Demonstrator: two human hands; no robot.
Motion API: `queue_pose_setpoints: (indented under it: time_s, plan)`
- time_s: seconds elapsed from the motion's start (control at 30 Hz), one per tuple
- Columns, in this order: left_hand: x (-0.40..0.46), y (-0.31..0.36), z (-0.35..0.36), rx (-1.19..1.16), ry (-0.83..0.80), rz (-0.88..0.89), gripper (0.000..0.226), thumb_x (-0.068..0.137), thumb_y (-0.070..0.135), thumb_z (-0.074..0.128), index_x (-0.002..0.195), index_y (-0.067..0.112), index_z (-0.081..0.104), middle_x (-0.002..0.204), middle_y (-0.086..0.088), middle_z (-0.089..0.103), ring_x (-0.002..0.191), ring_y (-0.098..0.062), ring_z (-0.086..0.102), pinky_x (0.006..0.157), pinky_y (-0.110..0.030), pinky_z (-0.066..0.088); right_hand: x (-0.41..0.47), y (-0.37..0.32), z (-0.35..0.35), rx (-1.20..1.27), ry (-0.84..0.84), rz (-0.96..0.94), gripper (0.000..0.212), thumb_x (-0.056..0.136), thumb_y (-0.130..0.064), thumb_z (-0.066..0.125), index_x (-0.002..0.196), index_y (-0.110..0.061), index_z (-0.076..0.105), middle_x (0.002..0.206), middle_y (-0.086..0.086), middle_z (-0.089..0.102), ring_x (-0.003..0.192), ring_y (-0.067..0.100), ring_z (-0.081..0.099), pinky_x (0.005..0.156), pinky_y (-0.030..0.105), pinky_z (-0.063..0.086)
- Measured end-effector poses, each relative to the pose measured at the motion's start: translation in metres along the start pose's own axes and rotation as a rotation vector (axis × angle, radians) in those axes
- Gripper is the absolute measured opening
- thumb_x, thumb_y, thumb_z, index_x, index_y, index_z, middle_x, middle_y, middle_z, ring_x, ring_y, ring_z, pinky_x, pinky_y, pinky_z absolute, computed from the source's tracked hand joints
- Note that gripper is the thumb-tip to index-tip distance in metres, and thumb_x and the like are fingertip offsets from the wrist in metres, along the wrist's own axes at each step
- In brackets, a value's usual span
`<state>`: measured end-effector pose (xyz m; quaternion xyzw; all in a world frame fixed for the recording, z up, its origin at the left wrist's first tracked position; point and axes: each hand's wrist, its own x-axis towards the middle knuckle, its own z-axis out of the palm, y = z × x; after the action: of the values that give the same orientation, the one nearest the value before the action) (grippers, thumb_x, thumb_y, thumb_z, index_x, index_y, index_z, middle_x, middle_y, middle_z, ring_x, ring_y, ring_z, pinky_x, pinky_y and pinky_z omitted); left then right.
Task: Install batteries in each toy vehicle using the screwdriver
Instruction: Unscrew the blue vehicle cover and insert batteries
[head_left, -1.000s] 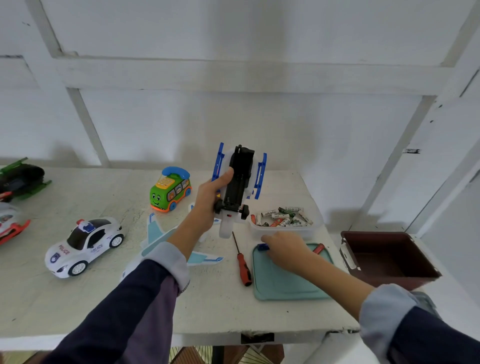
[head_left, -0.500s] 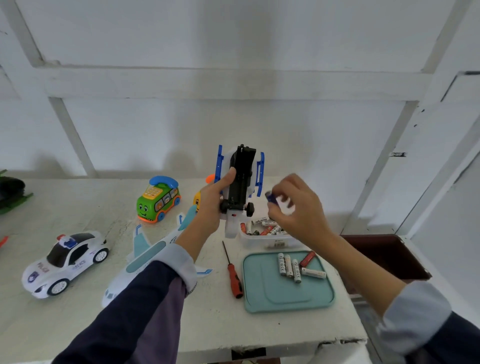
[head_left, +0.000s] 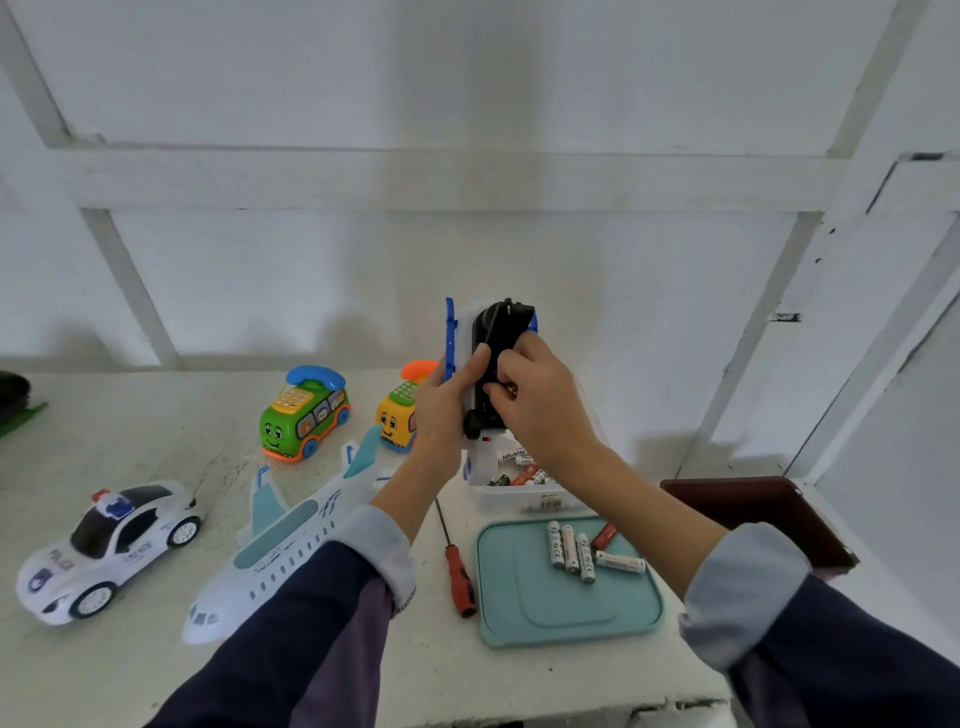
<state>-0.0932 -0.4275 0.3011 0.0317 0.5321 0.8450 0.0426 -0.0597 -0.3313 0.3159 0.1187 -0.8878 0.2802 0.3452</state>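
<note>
My left hand (head_left: 441, 410) grips a white and blue toy vehicle (head_left: 496, 332) held upright above the table, its black underside facing me. My right hand (head_left: 540, 400) pinches a battery (head_left: 506, 388) against that underside. A red-handled screwdriver (head_left: 460, 569) lies on the table below, left of the teal tray (head_left: 519, 618). Several loose batteries (head_left: 576, 551) lie on the tray. A clear tub of batteries (head_left: 524, 486) stands behind the tray, partly hidden by my right wrist.
A white toy plane (head_left: 280, 540), a police car (head_left: 109, 545), a green phone bus (head_left: 304, 415) and a yellow one (head_left: 397, 415) stand on the table. A dark brown bin (head_left: 763, 514) sits at the right. A dark green toy (head_left: 15, 400) shows at the far left edge.
My right hand lifted from the tray with a battery and moved left onto the toy's underside. The left hand keeps holding the toy upright.
</note>
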Motion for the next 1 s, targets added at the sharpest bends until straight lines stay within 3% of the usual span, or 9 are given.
queue_pose_setpoints:
  time_s: [0.1,0.23,0.43,0.57,0.63,0.8,0.87,0.93,1.0]
  plan:
    - [0.002,0.0,0.0,-0.017,0.003,0.0,0.004,0.09,0.016,0.063,0.094,0.013,0.063,0.059,0.007,0.068,0.052,-0.007,0.064,0.049,-0.021,0.053,-0.002,0.007,0.003,-0.035,-0.014,-0.045,0.013,0.08,0.003,0.061,0.068,0.001,0.056,0.083,0.013,0.052,0.057,0.014,0.04,0.052,0.005,0.033]
    - [0.004,0.0,-0.001,-0.033,0.019,-0.021,0.004,0.091,0.015,0.063,0.087,0.015,0.06,0.054,0.008,0.066,0.048,-0.005,0.062,0.045,-0.019,0.05,-0.005,0.016,0.001,-0.03,-0.083,-0.102,0.01,0.079,0.002,0.059,0.081,0.005,0.068,0.087,0.016,0.057,0.058,0.013,0.043,0.066,0.0,0.036]
    - [0.009,-0.002,0.004,-0.053,0.009,-0.049,0.007,0.09,0.016,0.064,0.089,0.009,0.064,0.059,0.003,0.068,0.051,-0.011,0.065,0.047,-0.021,0.052,-0.003,0.018,0.002,-0.017,-0.137,-0.12,0.013,0.073,0.007,0.059,0.08,0.008,0.07,0.084,0.019,0.063,0.064,0.029,0.06,0.068,0.018,0.043]
    - [0.011,-0.004,0.005,-0.016,-0.009,-0.067,0.013,0.089,0.02,0.065,0.095,0.008,0.066,0.062,0.001,0.068,0.051,-0.012,0.064,0.047,-0.022,0.052,0.002,0.017,-0.004,0.099,-0.06,0.077,0.014,0.068,0.005,0.073,0.08,0.002,0.068,0.087,0.01,0.057,0.082,0.027,0.054,0.07,0.006,0.034]
    - [0.013,-0.004,0.004,-0.009,0.002,-0.096,0.018,0.087,0.025,0.067,0.092,0.008,0.067,0.07,-0.005,0.07,0.055,-0.015,0.066,0.049,-0.024,0.054,0.003,0.017,-0.006,0.136,-0.032,0.218,0.029,0.067,-0.006,0.079,0.09,-0.002,0.063,0.096,0.003,0.046,0.092,0.019,0.044,0.074,0.004,0.031]
    - [0.019,-0.003,0.001,0.016,0.005,-0.147,0.023,0.081,0.036,0.069,0.089,0.014,0.071,0.085,-0.011,0.074,0.074,-0.025,0.07,0.069,-0.037,0.059,0.008,0.019,-0.008,0.222,-0.06,0.576,0.077,0.061,-0.028,0.085,0.123,-0.012,0.042,0.121,0.003,0.038,0.112,0.016,0.037,0.095,0.027,0.036]
    - [0.019,-0.002,0.002,0.019,-0.008,-0.146,0.038,0.073,0.041,0.071,0.098,0.012,0.071,0.095,-0.015,0.074,0.084,-0.031,0.07,0.076,-0.043,0.058,0.01,0.02,-0.009,0.39,-0.121,0.691,0.074,0.063,-0.025,0.085,0.123,-0.011,0.044,0.119,0.004,0.047,0.11,0.017,0.047,0.094,0.03,0.043]
    - [0.018,-0.002,0.003,0.019,-0.024,-0.147,0.058,0.065,0.045,0.071,0.109,0.007,0.069,0.102,-0.017,0.072,0.092,-0.034,0.069,0.08,-0.046,0.058,0.01,0.02,-0.012,0.552,-0.186,0.722,0.054,0.068,-0.017,0.082,0.113,-0.009,0.054,0.1,0.002,0.061,0.094,0.017,0.06,0.079,0.024,0.049]
    - [0.019,-0.004,0.003,0.031,-0.027,-0.137,0.06,0.063,0.044,0.071,0.111,0.007,0.068,0.102,-0.017,0.072,0.087,-0.032,0.07,0.075,-0.042,0.059,0.01,0.021,-0.011,0.602,-0.21,0.709,0.036,0.07,-0.009,0.078,0.102,-0.008,0.061,0.084,0.0,0.066,0.081,0.017,0.064,0.07,0.023,0.051]
